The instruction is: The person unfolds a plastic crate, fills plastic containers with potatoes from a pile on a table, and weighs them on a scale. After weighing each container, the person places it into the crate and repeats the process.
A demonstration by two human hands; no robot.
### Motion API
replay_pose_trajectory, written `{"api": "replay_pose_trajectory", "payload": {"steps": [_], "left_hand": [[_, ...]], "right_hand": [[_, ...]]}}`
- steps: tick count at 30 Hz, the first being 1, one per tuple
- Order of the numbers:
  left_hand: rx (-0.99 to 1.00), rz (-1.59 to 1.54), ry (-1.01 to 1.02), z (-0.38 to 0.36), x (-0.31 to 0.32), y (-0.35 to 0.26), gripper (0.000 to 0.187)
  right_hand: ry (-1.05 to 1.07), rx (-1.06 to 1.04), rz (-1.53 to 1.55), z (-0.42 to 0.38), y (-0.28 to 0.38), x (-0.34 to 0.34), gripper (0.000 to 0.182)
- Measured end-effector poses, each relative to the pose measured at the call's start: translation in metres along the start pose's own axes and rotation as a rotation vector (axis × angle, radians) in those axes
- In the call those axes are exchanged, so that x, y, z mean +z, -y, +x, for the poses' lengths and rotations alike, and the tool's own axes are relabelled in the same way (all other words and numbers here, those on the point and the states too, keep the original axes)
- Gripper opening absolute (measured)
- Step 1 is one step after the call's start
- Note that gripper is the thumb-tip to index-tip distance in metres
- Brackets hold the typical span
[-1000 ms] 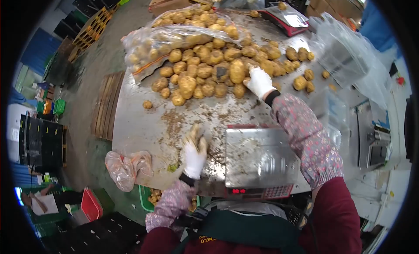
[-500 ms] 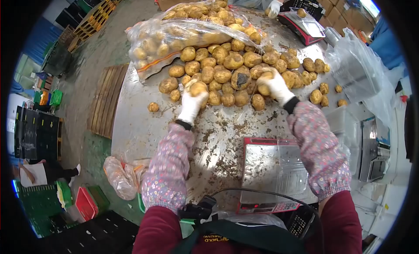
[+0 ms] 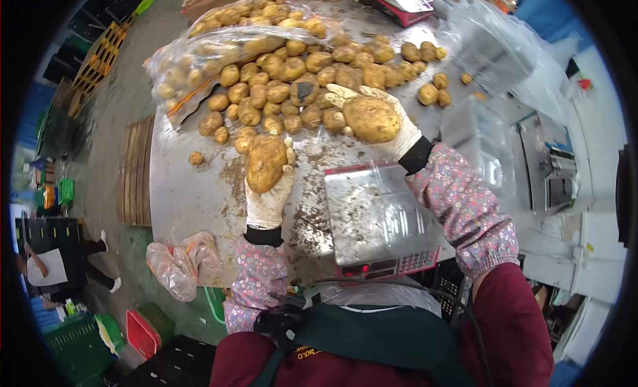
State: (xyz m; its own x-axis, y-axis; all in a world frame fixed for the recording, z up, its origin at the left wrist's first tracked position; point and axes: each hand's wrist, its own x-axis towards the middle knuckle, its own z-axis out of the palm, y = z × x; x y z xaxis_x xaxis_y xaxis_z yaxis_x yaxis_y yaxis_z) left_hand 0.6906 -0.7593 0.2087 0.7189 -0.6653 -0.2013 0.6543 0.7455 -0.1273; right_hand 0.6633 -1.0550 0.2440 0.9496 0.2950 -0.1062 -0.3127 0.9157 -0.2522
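Soil-strewn metal table (image 3: 199, 201), left hand (image 3: 269, 194) cupping potato (image 3: 266, 162), right hand (image 3: 385, 124) cradling larger potato (image 3: 371, 119)

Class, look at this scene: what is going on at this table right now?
A person in white gloves stands at a dirt-strewn metal table. The left hand holds one potato and the right hand holds a bigger potato, both lifted near a red-edged scale. A heap of potatoes spills from a clear plastic sack behind them.
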Motion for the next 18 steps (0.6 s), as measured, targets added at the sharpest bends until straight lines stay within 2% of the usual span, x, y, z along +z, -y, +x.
{"api": "replay_pose_trajectory", "payload": {"steps": [1, 2, 4, 5, 6, 8, 9, 11, 12, 13, 14, 16, 17, 18], "left_hand": [[-0.011, 0.002, 0.004, -0.004, 0.005, 0.009, 0.057], [-0.057, 0.014, 0.024, -0.008, 0.009, 0.017, 0.058], [-0.097, 0.035, 0.042, -0.017, 0.009, 0.033, 0.059], [-0.187, -0.003, 0.155, -0.020, 0.005, 0.040, 0.061], [-0.273, -0.036, 0.264, -0.025, 0.001, 0.044, 0.063], [-0.254, 0.044, 0.289, -0.036, -0.003, 0.052, 0.064], [-0.203, 0.128, 0.291, -0.042, -0.008, 0.052, 0.063], [-0.154, 0.212, 0.301, -0.052, -0.017, 0.053, 0.062], [-0.030, 0.466, 0.229, -0.058, -0.017, 0.056, 0.062], [0.093, 0.715, 0.151, -0.062, -0.017, 0.060, 0.062], [0.088, 0.712, 0.152, -0.064, -0.018, 0.065, 0.062], [-0.059, 0.386, 0.143, -0.070, -0.008, 0.076, 0.066], [-0.124, 0.295, 0.194, -0.068, -0.005, 0.082, 0.075], [-0.127, 0.294, 0.196, -0.069, -0.004, 0.089, 0.075]], "right_hand": [[0.097, 0.048, 0.040, -0.012, 0.000, 0.002, 0.051], [0.098, 0.040, 0.038, -0.019, 0.001, -0.001, 0.051], [0.023, -0.086, -0.206, -0.028, -0.009, 0.011, 0.058], [0.261, 0.054, 0.051, -0.039, -0.010, 0.018, 0.062], [0.129, 0.009, -0.028, -0.050, -0.015, 0.028, 0.071], [0.138, 0.020, 0.008, -0.060, -0.020, 0.020, 0.071], [0.002, -0.021, -0.019, -0.071, -0.026, 0.034, 0.069], [0.047, 0.002, -0.043, -0.081, -0.033, 0.030, 0.068], [0.079, 0.018, -0.070, -0.088, -0.035, 0.032, 0.066], [-0.028, 0.041, -0.131, -0.102, -0.040, 0.033, 0.060], [-0.118, 0.033, -0.234, -0.118, -0.045, 0.036, 0.052], [-0.251, 0.022, -0.283, -0.151, -0.060, 0.036, 0.045], [-0.212, 0.022, -0.351, -0.164, -0.062, 0.037, 0.043], [-0.297, -0.023, -0.414, -0.175, -0.066, 0.035, 0.037]]}}
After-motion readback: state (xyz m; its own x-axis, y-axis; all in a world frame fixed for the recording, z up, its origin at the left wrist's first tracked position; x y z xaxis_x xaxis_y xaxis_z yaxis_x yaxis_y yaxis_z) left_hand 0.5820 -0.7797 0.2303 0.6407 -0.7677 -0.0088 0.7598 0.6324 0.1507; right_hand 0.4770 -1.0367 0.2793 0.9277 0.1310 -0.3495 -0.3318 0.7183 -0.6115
